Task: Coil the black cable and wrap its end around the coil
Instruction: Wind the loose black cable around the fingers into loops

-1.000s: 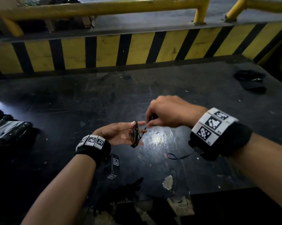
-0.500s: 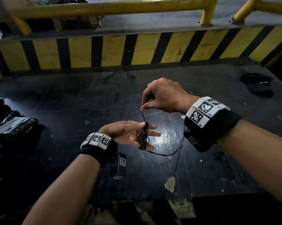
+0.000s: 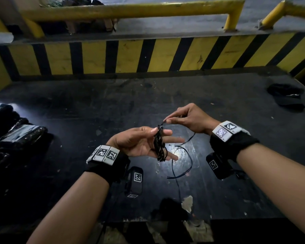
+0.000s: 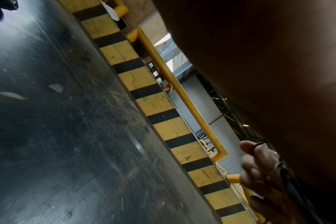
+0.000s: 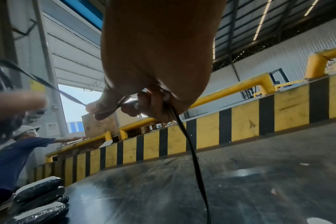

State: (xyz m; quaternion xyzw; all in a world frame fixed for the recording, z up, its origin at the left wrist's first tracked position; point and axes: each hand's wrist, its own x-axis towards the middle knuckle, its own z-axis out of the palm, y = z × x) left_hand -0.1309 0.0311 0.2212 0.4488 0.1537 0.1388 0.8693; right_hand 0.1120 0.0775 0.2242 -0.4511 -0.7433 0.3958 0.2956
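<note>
My left hand [image 3: 161, 136] is held palm up over the dark table [image 3: 78, 106], with the black cable coil [image 3: 159, 147] looped around its straight fingers and the thumb against the coil's top. My right hand [image 3: 166, 120] is just up and right of the coil and pinches the cable strand between thumb and forefinger. The loose tail [image 3: 187, 162] hangs from that hand and curls on the table below. In the right wrist view the right hand [image 5: 92, 109] pinches the strand and the tail [image 5: 194, 159] drops down. The left wrist view shows the fingers [image 4: 259, 166] with cable across them.
Black plastic-wrapped bundles [image 3: 16, 136] lie at the table's left edge. A black cloth item [image 3: 287, 97] lies far right. A yellow-and-black striped barrier [image 3: 148, 55] with yellow rails closes the far side. A person in a blue shirt [image 5: 13, 151] stands beyond the barrier.
My right hand lifted the strand above the coil, then swung to the coil's upper right. The loose tail now lies in a wider loop on the table.
</note>
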